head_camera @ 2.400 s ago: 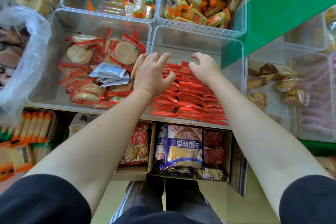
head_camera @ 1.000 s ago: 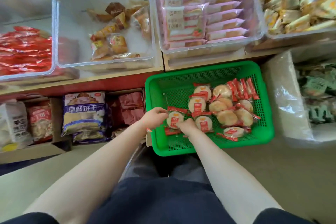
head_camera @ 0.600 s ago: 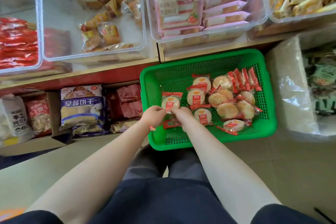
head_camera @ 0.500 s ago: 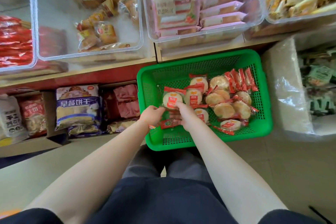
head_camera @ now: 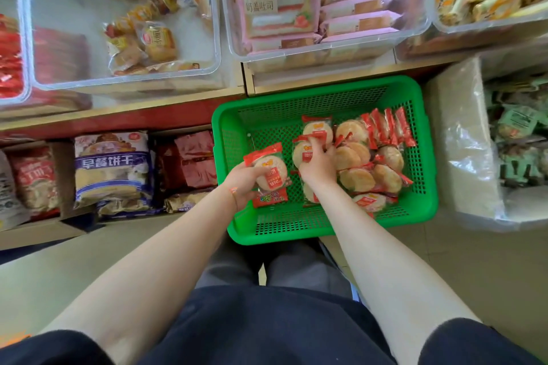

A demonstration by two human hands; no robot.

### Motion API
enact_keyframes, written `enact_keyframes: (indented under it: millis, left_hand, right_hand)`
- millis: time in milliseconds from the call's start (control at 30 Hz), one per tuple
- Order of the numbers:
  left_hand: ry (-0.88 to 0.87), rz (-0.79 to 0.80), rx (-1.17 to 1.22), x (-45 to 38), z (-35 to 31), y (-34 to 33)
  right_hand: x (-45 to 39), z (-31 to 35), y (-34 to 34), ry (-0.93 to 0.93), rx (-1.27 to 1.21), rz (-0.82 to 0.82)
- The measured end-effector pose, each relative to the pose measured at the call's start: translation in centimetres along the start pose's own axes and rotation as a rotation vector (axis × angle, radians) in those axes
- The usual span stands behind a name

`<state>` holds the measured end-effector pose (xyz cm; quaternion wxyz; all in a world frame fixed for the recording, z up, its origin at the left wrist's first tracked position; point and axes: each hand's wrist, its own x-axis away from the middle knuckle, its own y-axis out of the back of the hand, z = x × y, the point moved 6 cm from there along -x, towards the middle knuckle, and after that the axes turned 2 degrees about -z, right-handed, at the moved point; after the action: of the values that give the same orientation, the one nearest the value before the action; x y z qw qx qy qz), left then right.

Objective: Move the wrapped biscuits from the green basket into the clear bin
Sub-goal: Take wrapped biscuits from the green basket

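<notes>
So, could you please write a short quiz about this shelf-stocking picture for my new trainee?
1. True or false: the left hand holds a wrapped biscuit.
2. Where does the right hand reach? A) pink cake bin B) green basket C) floor
3. Fill in: the basket stands on the ____.

Key: 1 true; 2 B; 3 floor.

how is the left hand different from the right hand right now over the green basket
The left hand holds one wrapped biscuit lifted over the left part of the green basket; the right hand reaches into the pile, fingers curled on a pack that lies there. The left hand's pack is face-up; the right hand's is mostly covered. Both are bare.
</notes>
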<state>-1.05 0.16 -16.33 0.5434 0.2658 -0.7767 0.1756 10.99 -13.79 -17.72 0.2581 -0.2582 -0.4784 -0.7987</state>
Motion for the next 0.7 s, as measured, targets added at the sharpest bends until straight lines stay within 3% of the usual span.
enact_keyframes:
  millis: [133, 400, 567, 700]
  left_hand:
    - [-0.014, 0.001, -0.010, 0.3, 0.0, 0.7]
    - [-0.099, -0.040, -0.184, 1.0, -1.1, 2.2]
    - [-0.426, -0.312, -0.562, 2.3, -4.6, 4.1]
    - [-0.419, -0.318, -0.364, 3.8, -6.1, 6.3]
  right_hand:
    - [0.8, 0.9, -1.9, 0.072, 0.206, 0.021]
    - [1.6, 1.0, -2.7, 0.014, 0.106, -0.012]
    - [1.8, 2.0, -0.3, -0.085, -0.229, -0.098]
    - [2.5, 4.7, 1.3, -0.095, -0.702, -0.039]
